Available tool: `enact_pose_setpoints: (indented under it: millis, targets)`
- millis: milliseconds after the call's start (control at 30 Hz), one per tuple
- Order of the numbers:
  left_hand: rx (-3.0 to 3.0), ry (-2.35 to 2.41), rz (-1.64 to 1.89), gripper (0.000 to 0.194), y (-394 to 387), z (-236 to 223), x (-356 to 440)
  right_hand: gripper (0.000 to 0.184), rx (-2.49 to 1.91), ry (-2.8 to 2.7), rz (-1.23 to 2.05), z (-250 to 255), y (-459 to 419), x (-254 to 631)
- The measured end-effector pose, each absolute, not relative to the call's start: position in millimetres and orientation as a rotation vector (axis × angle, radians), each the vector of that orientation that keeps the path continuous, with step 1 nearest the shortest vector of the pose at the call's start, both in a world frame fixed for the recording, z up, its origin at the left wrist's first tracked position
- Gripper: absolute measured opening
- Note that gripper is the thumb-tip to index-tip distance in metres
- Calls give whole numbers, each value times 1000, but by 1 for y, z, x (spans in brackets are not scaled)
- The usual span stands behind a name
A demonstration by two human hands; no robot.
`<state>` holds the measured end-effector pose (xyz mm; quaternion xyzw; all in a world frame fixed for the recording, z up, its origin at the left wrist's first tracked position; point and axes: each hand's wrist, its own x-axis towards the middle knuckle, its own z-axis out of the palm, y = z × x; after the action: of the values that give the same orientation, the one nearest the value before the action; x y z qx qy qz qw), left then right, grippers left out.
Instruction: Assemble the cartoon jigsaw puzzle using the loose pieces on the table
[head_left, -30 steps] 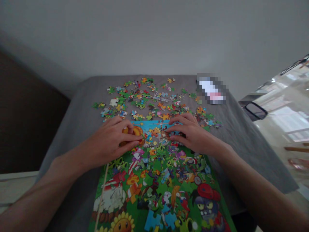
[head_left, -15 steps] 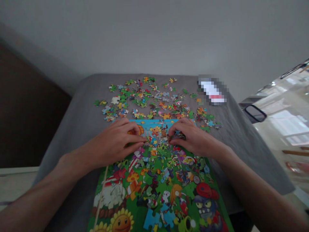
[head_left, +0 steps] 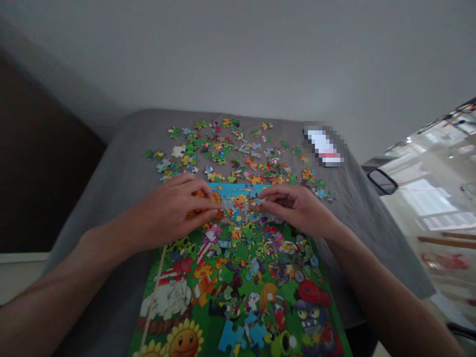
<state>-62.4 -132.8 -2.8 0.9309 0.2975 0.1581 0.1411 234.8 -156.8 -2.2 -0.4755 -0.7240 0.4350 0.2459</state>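
A colourful cartoon jigsaw puzzle [head_left: 201, 307] lies in front of me, with sunflowers and a red-capped figure along its near part and a light blue strip at its far edge. My left hand [head_left: 182, 206] rests over its upper left, thumb and fingers pinched together; whatever they hold is hidden. Opposite, my right hand [head_left: 295, 206] is over the upper right, with thumb and index finger closed on a small puzzle piece [head_left: 257, 202]. Between the hands shows a small orange sunflower figure [head_left: 240, 201]. A few blue pieces [head_left: 232, 334] lie on the lower middle of the picture.
Many loose puzzle pieces [head_left: 217, 146] are scattered beyond the picture on the grey cloth-covered table [head_left: 115, 163]. A blurred phone-like object [head_left: 323, 145] lies at the far right. Behind stands a pale wall [head_left: 238, 59]. A dark oval-framed object [head_left: 383, 181] is beyond the right edge.
My right hand's fingertips have lifted a little and a small piece now shows between them. The left hand has shifted slightly left. The whole view has also moved a little.
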Motion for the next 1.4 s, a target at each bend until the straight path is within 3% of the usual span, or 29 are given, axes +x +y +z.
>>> enact_pose_setpoints:
  millis: [333,667,1133,1400]
  targets:
    - [2667,1085,512,31,-114,-5,-79,18,-1305,-1953,1218,0,-165,231]
    - [2670,1041,543,27,-114,-13,-73,13,-951,-2412,1380,18,-247,120]
    - [2663,973,611,25,-118,-14,-68,17,-845,-2823,714,2,-263,103]
    - [2670,973,578,24,-118,-12,-69,9,-736,-2909,777,6,-262,99]
